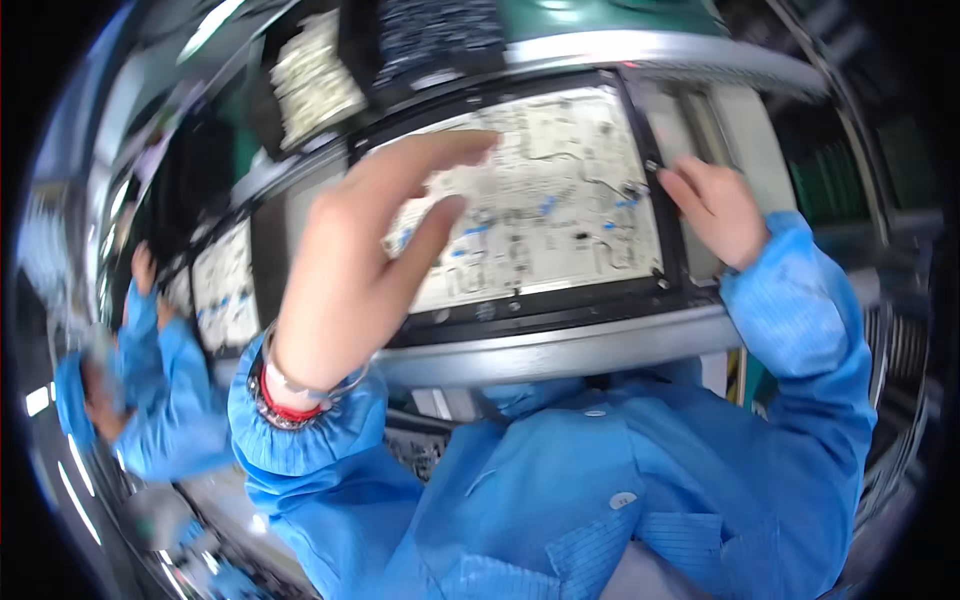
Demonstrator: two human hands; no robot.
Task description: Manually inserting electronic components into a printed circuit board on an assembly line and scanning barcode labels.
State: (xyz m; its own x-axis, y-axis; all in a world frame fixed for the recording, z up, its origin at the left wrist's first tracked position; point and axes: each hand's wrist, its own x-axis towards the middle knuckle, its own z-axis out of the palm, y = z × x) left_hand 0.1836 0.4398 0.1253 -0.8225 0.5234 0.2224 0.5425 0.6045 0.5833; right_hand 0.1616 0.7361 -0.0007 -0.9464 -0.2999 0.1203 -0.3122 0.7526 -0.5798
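A white circuit board panel (560,240) with small blue and black parts and dark wires sits in a black frame (560,300). My left hand (350,250) is raised over the panel's left part, its thumb and fingers apart with nothing seen between them. At the frame's right rail is my right hand (715,205), with bent fingers and thumb drawn close together. Their tips are at the rail, and whatever they may hold is hidden. Motion blurs the picture somewhat.
Behind the frame stand a dark bin of cream-coloured parts (315,85) and a bin of dark parts (440,40). A metal rail (560,352) runs along the near side. To the left, a person in blue (160,410) works by another framed board (225,285).
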